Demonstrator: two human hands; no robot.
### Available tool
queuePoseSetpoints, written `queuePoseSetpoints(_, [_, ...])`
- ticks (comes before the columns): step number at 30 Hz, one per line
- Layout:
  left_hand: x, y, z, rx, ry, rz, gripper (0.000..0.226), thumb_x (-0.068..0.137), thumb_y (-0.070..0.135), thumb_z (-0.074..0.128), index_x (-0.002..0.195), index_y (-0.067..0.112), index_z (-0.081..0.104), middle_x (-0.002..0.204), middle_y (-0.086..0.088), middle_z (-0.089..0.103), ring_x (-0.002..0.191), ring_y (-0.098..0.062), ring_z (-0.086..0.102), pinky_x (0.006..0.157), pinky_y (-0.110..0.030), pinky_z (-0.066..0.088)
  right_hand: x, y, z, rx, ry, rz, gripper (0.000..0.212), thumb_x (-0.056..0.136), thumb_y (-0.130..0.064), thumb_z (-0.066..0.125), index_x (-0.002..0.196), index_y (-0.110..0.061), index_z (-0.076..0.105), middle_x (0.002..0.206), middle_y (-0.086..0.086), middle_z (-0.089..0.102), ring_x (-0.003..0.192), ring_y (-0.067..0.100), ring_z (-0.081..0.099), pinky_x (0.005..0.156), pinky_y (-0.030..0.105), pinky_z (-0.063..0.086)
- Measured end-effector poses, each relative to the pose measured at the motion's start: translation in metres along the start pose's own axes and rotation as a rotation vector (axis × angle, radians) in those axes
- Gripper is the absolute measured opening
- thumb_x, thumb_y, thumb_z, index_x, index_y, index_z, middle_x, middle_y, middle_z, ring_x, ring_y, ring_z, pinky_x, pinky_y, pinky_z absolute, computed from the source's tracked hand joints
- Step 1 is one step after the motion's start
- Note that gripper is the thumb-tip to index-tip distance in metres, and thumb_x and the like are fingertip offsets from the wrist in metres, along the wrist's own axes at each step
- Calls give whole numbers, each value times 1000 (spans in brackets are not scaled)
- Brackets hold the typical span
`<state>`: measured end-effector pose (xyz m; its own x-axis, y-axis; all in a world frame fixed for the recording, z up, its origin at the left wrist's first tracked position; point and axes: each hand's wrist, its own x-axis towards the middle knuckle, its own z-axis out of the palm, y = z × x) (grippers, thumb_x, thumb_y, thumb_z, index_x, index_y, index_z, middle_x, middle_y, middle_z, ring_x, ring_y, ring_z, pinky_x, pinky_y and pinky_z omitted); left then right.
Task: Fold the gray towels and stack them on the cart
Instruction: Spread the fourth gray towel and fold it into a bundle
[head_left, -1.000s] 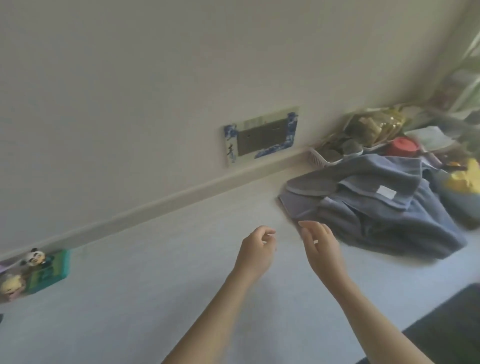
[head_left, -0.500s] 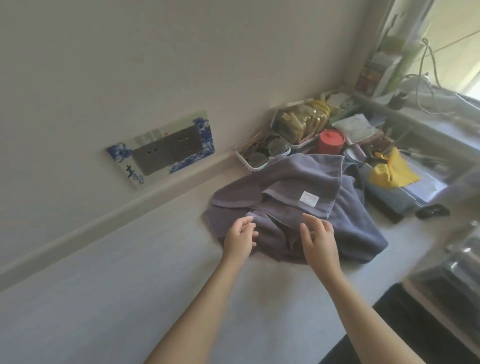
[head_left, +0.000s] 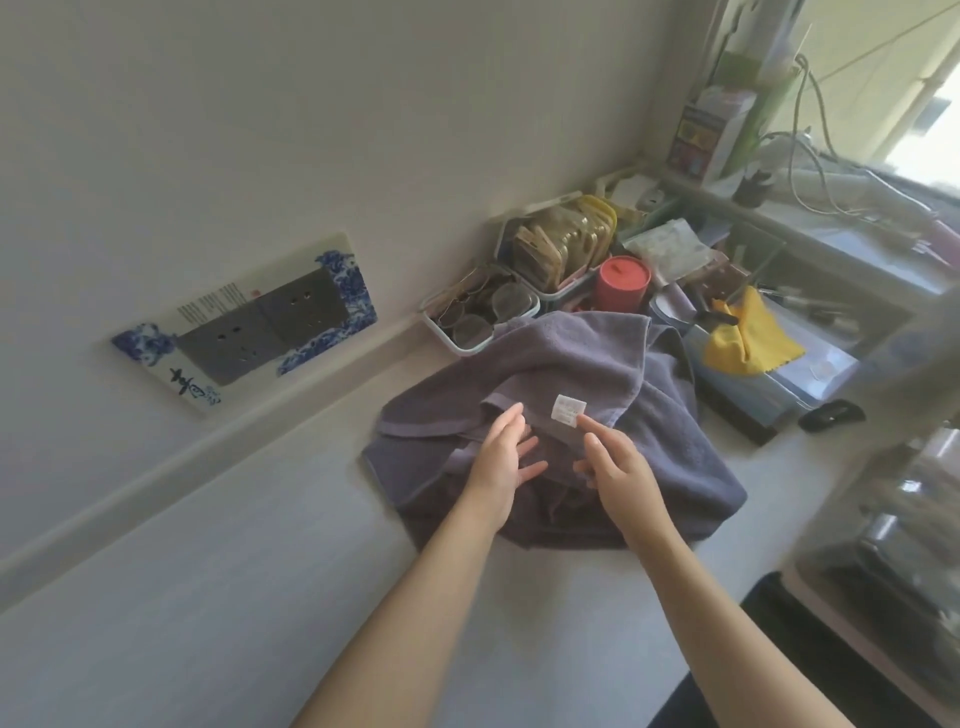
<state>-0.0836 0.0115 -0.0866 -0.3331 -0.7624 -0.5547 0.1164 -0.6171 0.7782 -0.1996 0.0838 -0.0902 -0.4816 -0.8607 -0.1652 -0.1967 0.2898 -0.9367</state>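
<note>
fingers of both hands spread and straight, holding nothing. head view: left hand (head_left: 501, 465) and right hand (head_left: 615, 470) hover side by side over the crumpled gray towels (head_left: 670, 457), palms turned toward each other; contact with the cloth cannot be told. right index fingertip sits just below the white tag (head_left: 570, 409). towels lie heaped on the white surface (head_left: 218, 597) near the wall, touching a tray of glasses (head_left: 470, 325). red container (head_left: 622, 283) and yellow cloth (head_left: 748, 340) beyond. socket panel (head_left: 249, 325) on the wall at left.
</note>
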Motion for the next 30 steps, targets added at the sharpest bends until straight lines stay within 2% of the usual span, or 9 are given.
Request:
queuePoseSetpoints(3, [-2,5,-7,-157,-45,-17,39,101,32,36,140,26,39,139,-9,47,112,-19,55,80,-33,51,-26,-10,11,32,-85,-83,31,97,-15,46,124,-20,60,111,4,59,93,15,61,75,12,46])
queuePoseSetpoints(7, [-7,11,-21,-357,3,-168,37,96,36,49,127,16,54,124,-11,58,100,-21,60,66,-32,55,-58,-23,27,168,-173,-81,32,93,-24,51,123,-28,59,107,6,58,93,18,60,85,33,47])
queuePoseSetpoints(10, [-18,10,-36,-501,-20,-158,23,95,27,51,108,10,58,96,-8,62,90,-22,61,89,-35,50,-79,-32,42,217,-231,-88,42,85,-32,49,126,-28,58,108,3,58,97,9,58,87,29,45])
queuePoseSetpoints(12, [-29,12,-49,-540,60,-38,25,94,10,51,118,11,56,83,-3,62,74,-15,62,77,-30,52,-94,-34,53,194,-257,-131,41,85,-30,48,124,-27,60,112,-8,62,103,3,57,90,23,44])
queuePoseSetpoints(14, [-43,15,-66,-445,210,98,38,92,0,52,128,12,53,96,-8,64,77,-16,61,72,-30,52,-109,-35,66,160,-218,-179,36,86,-26,49,120,-29,61,114,-11,64,106,0,57,93,19,42])
queuePoseSetpoints(19, [-94,5,-157,-133,434,277,42,87,0,61,127,14,57,125,-14,61,101,-21,60,99,-35,47,-149,-35,106,10,-82,-234,43,94,-8,50,128,-34,48,109,-7,49,90,-7,53,80,3,38])
queuePoseSetpoints(23, [-148,-10,-226,64,489,313,41,88,-2,58,127,12,57,123,-8,62,102,-17,60,93,-27,47,-172,-24,139,-272,70,-318,34,93,-13,52,125,-23,59,97,2,48,89,19,52,84,30,43])
queuePoseSetpoints(27, [-215,-32,-316,243,547,295,40,89,-3,55,127,10,57,125,-4,60,105,-13,57,80,-10,45,-225,-25,195,-493,69,-441,33,89,-28,43,108,-21,70,85,-4,48,85,24,47,78,31,37])
queuePoseSetpoints(30, [-262,-55,-384,364,621,228,40,89,-1,55,128,9,56,126,-2,59,109,-13,56,85,-14,41,-266,-21,239,-556,2,-485,43,83,-36,35,101,-21,71,91,1,54,88,27,44,80,33,31])
